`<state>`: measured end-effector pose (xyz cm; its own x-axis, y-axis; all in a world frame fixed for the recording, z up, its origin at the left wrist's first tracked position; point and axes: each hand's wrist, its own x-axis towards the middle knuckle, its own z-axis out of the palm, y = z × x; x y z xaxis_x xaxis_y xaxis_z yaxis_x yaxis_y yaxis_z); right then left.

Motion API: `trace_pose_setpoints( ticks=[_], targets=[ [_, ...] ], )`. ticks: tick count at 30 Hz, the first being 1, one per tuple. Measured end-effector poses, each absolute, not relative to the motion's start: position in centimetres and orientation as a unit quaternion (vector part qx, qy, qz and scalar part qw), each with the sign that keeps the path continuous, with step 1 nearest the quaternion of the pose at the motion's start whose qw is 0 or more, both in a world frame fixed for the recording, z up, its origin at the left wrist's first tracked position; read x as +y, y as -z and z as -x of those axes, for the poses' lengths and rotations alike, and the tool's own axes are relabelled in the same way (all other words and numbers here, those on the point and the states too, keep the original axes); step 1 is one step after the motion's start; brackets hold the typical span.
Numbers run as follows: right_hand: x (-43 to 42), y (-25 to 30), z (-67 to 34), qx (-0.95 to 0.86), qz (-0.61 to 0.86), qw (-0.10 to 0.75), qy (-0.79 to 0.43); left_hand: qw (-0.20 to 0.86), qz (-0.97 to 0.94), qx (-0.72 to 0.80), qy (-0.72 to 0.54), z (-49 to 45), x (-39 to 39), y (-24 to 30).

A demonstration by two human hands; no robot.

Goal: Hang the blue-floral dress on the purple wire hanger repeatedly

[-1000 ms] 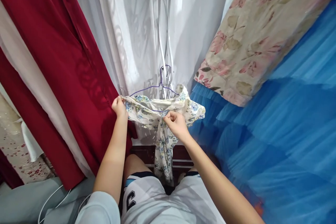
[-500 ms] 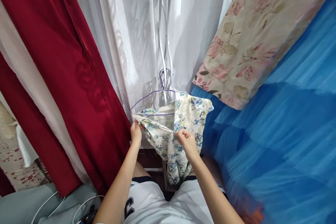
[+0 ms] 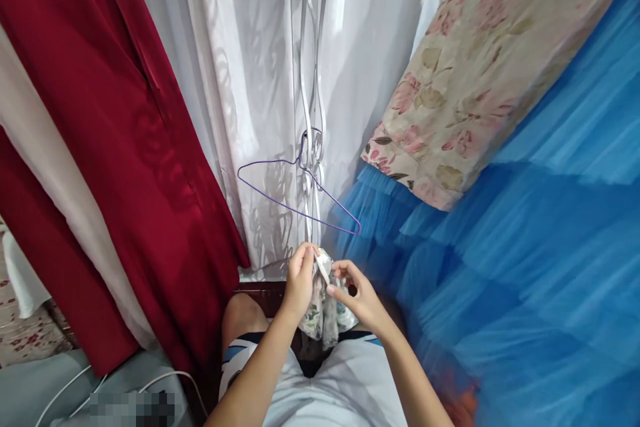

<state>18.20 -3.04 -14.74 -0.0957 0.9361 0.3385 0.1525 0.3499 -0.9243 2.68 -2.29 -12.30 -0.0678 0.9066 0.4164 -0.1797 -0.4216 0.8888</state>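
Observation:
A white top with blue and green flowers (image 3: 313, 320) hangs bunched from my left hand (image 3: 300, 277), between my knees. The fingers of that hand are closed on its upper edge. Just to the right, my right hand (image 3: 360, 290) has its thumb and fingers apart around the edge of the cloth, without a visible grip. Above both hands, a thin purple wire hanger (image 3: 299, 212) hangs bare and tilted, its right end lower. The lower part of the top is crumpled and partly hidden.
White metal rods (image 3: 305, 60) hold the hanger in front of a white curtain (image 3: 255, 80). Dark red cloth (image 3: 165, 147) hangs at left. A pink-flowered cloth (image 3: 430, 100) and ruffled blue tulle (image 3: 525, 247) fill the right. White cables (image 3: 65, 393) lie at lower left.
The floral top has come off the hanger and moved down toward my lap. My hands have drawn closer together; the right one has loosened. The hanger now tilts down to the right.

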Motion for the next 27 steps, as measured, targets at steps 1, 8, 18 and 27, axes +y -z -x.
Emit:
trace_pose_setpoints(
  ticks=[1,8,18,27],
  targets=[
    [-3.4,13.8,-18.0,-0.672,0.405,0.497,-0.371,0.41,-0.563,0.332,-0.637,-3.3,-3.1,11.6],
    [-5.1,11.4,-16.9,-0.582,0.355,0.469,-0.561,0.386,-0.611,0.316,-0.614,-3.0,-5.6,10.9],
    [-4.1,4.5,-24.5,-0.742,0.336,0.362,-0.453,0.534,-0.704,0.315,-0.348,1.9,-7.7,16.2],
    [7.2,-2.7,-26.7,-0.647,0.353,0.545,-0.399,0.417,-0.702,0.4,-0.416,3.4,-8.8,11.8]
  ],
)
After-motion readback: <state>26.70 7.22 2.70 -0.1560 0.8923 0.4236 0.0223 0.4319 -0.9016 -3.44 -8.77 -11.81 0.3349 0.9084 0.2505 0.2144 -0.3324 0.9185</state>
